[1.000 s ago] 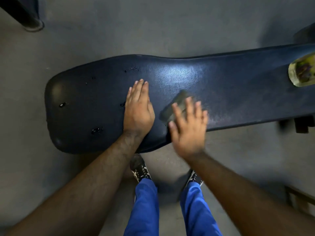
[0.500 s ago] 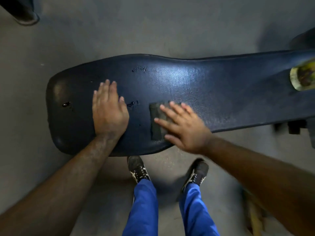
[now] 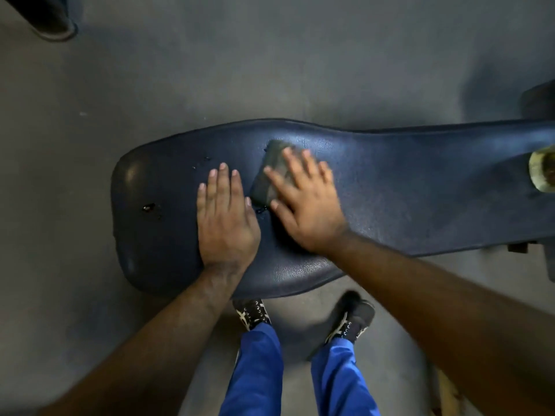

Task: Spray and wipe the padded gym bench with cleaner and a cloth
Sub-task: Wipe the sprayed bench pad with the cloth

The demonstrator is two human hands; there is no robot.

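Note:
The dark blue padded bench (image 3: 405, 187) runs from the left of centre to the right edge, with wet drops on its wide left end. My left hand (image 3: 223, 217) lies flat on the pad, fingers straight. Just right of it, my right hand (image 3: 306, 202) presses a small folded grey-green cloth (image 3: 271, 172) onto the pad with spread fingers; the cloth shows under and beyond my fingertips. A yellowish cleaner bottle (image 3: 542, 172) rests on the bench at the right edge, cut off by the frame.
Grey floor surrounds the bench. A dark post base (image 3: 54, 28) stands at the top left. My shoes (image 3: 252, 313) and blue trouser legs are below the bench's near edge. A dark bench support (image 3: 519, 246) shows under the right part.
My right hand has slid the cloth away from the near edge towards the far side of the pad. My left hand has stayed flat on the pad, now close beside the right hand.

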